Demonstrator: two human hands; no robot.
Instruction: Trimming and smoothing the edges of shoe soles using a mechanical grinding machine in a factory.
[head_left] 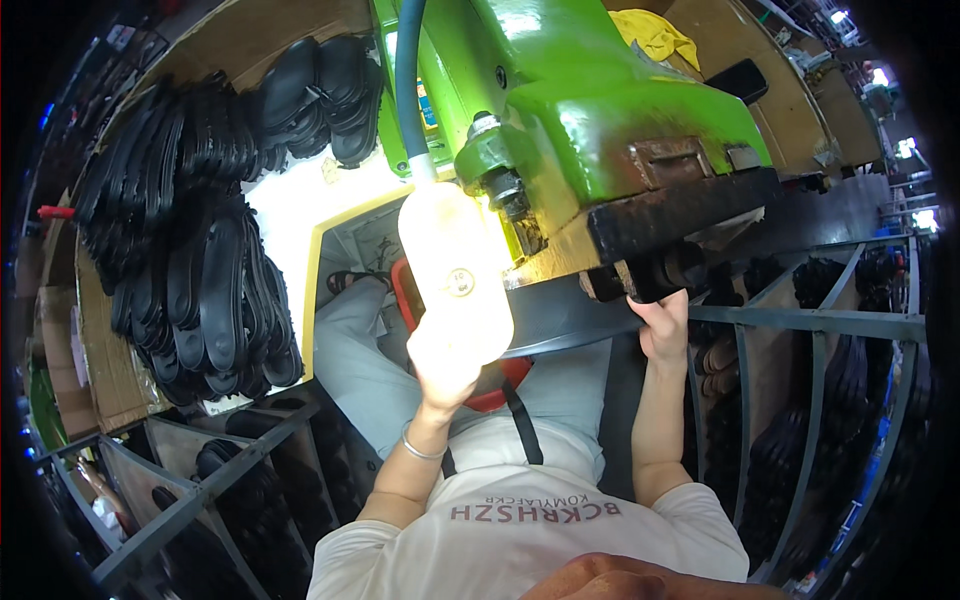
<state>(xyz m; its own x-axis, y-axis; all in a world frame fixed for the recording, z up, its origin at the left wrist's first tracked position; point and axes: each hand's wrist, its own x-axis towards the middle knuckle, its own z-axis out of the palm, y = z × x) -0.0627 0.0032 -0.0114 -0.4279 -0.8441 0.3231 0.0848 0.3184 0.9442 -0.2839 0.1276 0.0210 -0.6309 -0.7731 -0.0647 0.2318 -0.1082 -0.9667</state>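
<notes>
**Two hands at a green press, soles stacked alongside**

Left hand [443, 365]: raised in front of the chest, a thin bangle [420, 447] on the wrist. It holds a pale, translucent bottle [455, 265] from below, fingers wrapped around its base and closed on it. The bottle stands upright, glowing in the light, its neck meeting a blue-grey hose [408, 80] that runs up along the machine.

Right hand [662, 325]: lifted to the underside of the press [610, 100], fingers curled up against the dark block [650, 275] at the machine's lower edge. Whether they pinch anything there cannot be told.

Press: green painted body, dark metal plate [690, 215] beneath, a bolt and bushing [490, 150] near the bottle's shoulder.

Below the hands: grey trousers [360, 350], a red seat [500, 385], a white shirt.

Left: black soles [200, 290] packed in rows on a board, more [320, 90] further up.

Right and lower left: grey metal racks [810, 320], dark soles inside.

Top: yellow cloth [655, 35] behind the press.
</notes>
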